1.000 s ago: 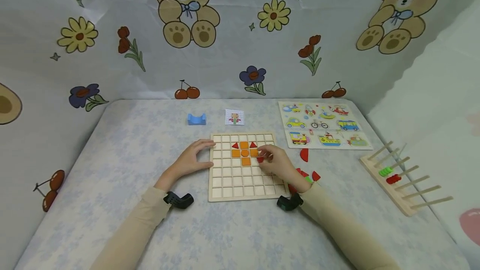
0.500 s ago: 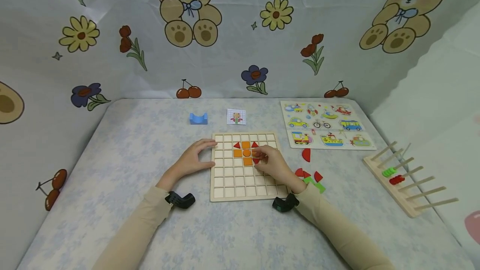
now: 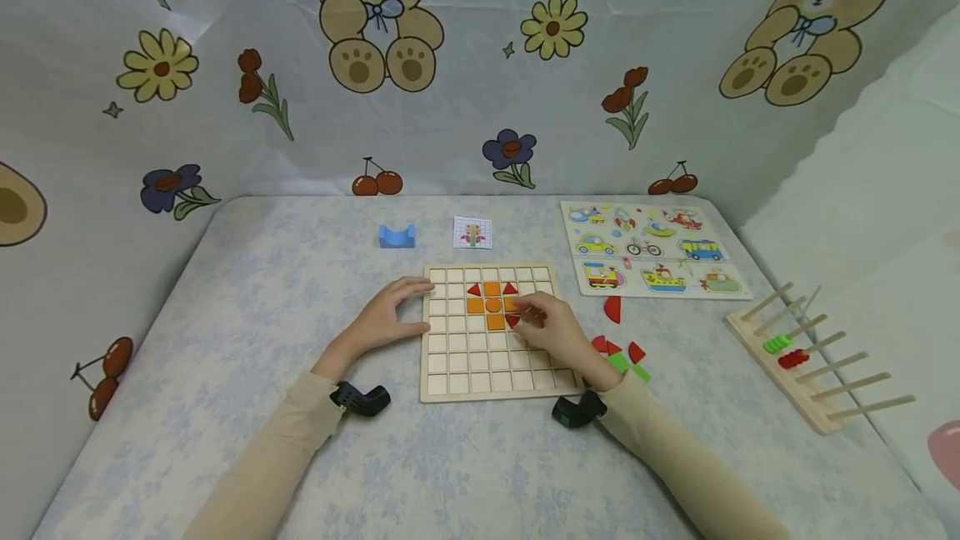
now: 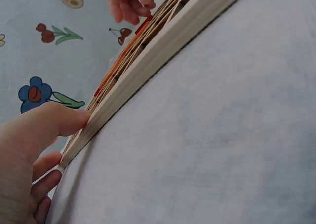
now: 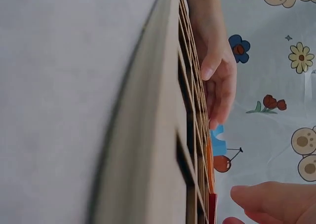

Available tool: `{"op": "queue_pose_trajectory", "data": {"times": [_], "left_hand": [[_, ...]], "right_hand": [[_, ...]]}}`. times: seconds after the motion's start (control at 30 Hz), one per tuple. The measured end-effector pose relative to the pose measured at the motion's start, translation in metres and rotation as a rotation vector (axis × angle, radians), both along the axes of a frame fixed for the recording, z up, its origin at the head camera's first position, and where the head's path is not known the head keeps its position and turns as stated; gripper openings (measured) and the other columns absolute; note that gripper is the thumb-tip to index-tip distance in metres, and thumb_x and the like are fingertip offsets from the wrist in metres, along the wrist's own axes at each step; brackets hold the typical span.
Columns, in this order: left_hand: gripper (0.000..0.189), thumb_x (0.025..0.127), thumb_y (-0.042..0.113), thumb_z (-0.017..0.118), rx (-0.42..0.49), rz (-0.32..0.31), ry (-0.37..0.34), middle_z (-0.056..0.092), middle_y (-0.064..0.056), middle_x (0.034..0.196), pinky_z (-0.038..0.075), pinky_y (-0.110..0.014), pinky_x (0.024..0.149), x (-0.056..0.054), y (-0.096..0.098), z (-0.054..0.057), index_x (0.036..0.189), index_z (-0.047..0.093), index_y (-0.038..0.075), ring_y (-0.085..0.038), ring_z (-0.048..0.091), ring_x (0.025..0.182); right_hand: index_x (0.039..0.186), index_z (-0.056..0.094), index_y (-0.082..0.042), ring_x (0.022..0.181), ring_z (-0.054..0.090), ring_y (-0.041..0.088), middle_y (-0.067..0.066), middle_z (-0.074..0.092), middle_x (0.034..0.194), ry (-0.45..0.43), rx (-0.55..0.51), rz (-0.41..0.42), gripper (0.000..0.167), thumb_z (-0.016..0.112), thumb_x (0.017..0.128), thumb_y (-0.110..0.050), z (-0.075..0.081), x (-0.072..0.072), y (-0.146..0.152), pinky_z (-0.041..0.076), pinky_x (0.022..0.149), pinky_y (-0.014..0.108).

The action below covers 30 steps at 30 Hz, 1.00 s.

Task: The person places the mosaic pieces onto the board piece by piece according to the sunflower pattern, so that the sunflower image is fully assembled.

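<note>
Along the left edge of the grid, the left hand stands spread, thumb and fingertips touching the rim. Above the grid's right half hangs the right hand, its fingers loosely bent and parted, just beside a partly hidden red piece on the grid. Orange squares surround an orange disc there. Right of the grid, green pieces lie on the counter.

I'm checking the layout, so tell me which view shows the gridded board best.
The head view: it shows the gridded board from above, though the right hand covers part. The left and right wrist views show it nearly edge-on, cut off by the frame.
</note>
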State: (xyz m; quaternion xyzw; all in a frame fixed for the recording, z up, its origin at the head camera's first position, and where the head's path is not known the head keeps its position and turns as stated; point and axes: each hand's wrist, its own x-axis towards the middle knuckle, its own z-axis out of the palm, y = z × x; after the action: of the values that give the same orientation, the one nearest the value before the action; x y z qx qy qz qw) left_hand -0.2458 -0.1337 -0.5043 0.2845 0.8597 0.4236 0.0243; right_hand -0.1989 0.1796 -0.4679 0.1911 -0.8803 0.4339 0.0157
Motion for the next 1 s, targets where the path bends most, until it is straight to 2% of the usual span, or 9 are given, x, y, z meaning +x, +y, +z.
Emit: {"op": "queue_pose_trajectory", "data": {"times": [0.2,0.3,0.4,0.47,0.67,0.77,0.9,1.0], "left_hand": [[0.063,0.080,0.026,0.078,-0.001,0.012,0.002,0.046,-0.009,0.143,0.032,-0.055,0.112,0.000,-0.001,0.001,0.136,0.053,0.013,-0.032,0.038,0.137],[0.063,0.079,0.026,0.078,0.012,0.021,-0.006,0.046,-0.008,0.143,0.031,-0.055,0.113,-0.001,-0.003,0.001,0.135,0.054,0.013,-0.031,0.038,0.137],[0.063,0.079,0.026,0.078,0.019,0.004,-0.007,0.046,-0.008,0.143,0.031,-0.055,0.113,-0.002,-0.003,0.000,0.136,0.053,0.013,-0.031,0.038,0.137],[0.063,0.080,0.026,0.077,0.018,-0.006,-0.012,0.045,-0.009,0.144,0.031,-0.055,0.113,-0.002,-0.002,0.000,0.136,0.053,0.013,-0.031,0.037,0.138],[0.062,0.080,0.024,0.077,0.018,-0.008,-0.016,0.046,-0.009,0.143,0.031,-0.055,0.113,-0.002,0.001,-0.001,0.136,0.053,0.012,-0.031,0.037,0.138],[0.062,0.080,0.025,0.077,0.014,-0.008,-0.012,0.046,-0.008,0.143,0.031,-0.055,0.113,-0.002,0.001,-0.002,0.136,0.053,0.013,-0.031,0.037,0.138],[0.062,0.081,0.026,0.077,0.012,-0.010,-0.012,0.045,-0.008,0.144,0.031,-0.055,0.113,-0.002,0.002,-0.003,0.136,0.053,0.013,-0.031,0.037,0.138],[0.062,0.080,0.026,0.077,0.009,-0.003,-0.017,0.045,-0.008,0.144,0.031,-0.055,0.113,-0.002,0.000,-0.002,0.136,0.053,0.013,-0.031,0.036,0.138]], "right_hand": [[0.109,0.067,0.002,0.082,0.059,0.023,0.015,0.066,0.096,0.011,0.007,-0.017,0.026,0.070,0.082,-0.001,0.000,0.009,0.011,0.053,0.075,0.032],[0.114,0.066,-0.001,0.087,0.060,0.021,0.013,0.067,0.105,-0.006,0.037,0.035,0.029,0.068,0.085,-0.005,0.000,0.009,0.009,0.053,0.078,0.032],[0.121,0.064,-0.004,0.093,0.058,0.020,0.011,0.066,0.111,-0.032,0.073,0.096,0.035,0.067,0.087,-0.008,0.000,0.009,0.007,0.052,0.081,0.032],[0.123,0.063,-0.006,0.096,0.058,0.019,0.010,0.065,0.115,-0.049,0.087,0.108,0.036,0.066,0.088,-0.009,0.000,0.010,0.006,0.052,0.083,0.032],[0.124,0.064,-0.007,0.102,0.059,0.021,0.010,0.065,0.117,-0.073,0.083,0.073,0.035,0.064,0.088,-0.007,0.000,0.014,0.009,0.053,0.087,0.034],[0.123,0.064,-0.005,0.100,0.060,0.023,0.012,0.066,0.115,-0.055,0.064,0.064,0.034,0.065,0.089,-0.008,0.001,0.015,0.014,0.054,0.087,0.038],[0.120,0.063,-0.001,0.097,0.060,0.028,0.016,0.066,0.113,-0.003,0.055,0.020,0.033,0.066,0.088,-0.005,0.006,0.018,0.034,0.054,0.086,0.044],[0.123,0.061,0.000,0.099,0.060,0.029,0.016,0.066,0.114,-0.004,0.093,-0.034,0.036,0.066,0.087,-0.003,0.010,0.021,0.057,0.052,0.084,0.044]]}}
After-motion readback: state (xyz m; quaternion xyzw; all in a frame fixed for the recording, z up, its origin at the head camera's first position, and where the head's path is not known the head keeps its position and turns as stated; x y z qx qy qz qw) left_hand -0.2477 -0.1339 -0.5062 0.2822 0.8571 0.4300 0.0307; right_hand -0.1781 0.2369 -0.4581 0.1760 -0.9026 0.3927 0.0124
